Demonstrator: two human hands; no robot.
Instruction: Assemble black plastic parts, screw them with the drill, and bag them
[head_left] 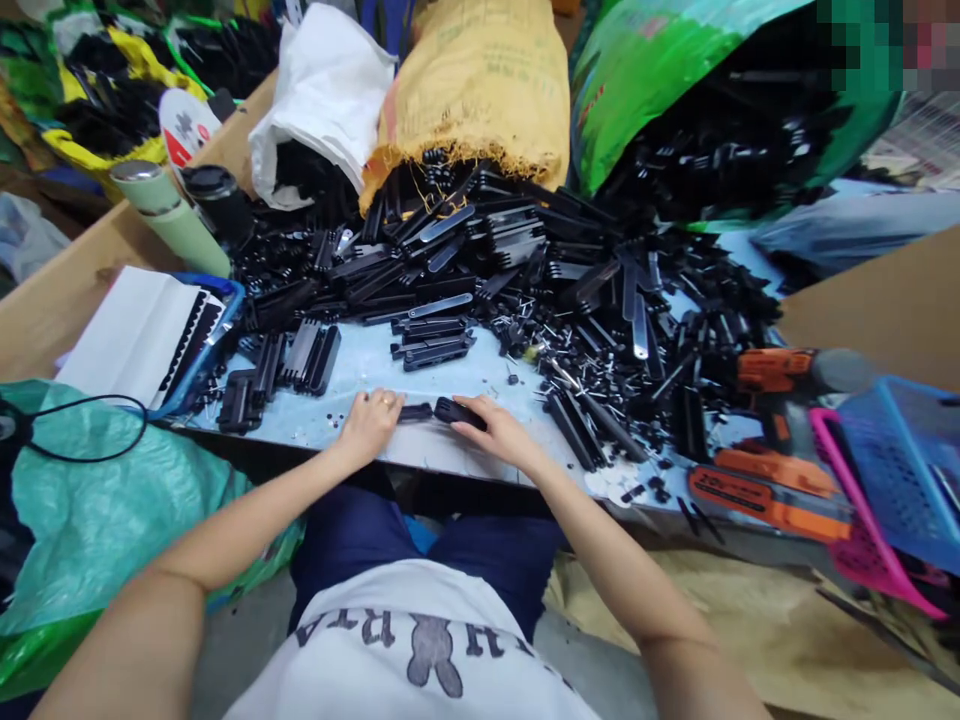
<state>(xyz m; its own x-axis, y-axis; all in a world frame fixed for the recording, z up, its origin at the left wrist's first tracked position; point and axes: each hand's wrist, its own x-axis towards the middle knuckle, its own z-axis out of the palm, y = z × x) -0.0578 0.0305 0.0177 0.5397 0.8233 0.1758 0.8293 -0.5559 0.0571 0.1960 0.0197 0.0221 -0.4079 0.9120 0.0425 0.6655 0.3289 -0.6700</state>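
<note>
Presently we log the left grip [369,425] closed on a slim black piece [416,412] and the right grip [495,430] closed on a ridged black piece [452,410], both near the front edge of the tabletop [360,347], their facing ends close together; we cannot tell whether they touch. Just beyond, we note a small stack of black parts [433,350]. At the back lies a yellow sack [480,90]; at right, an orange drill [772,370].

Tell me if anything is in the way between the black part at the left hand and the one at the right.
Nothing visible is: the left black part at the left hand and the right black part at the right hand sit nearly end to end, with no other thing showing between.
</note>
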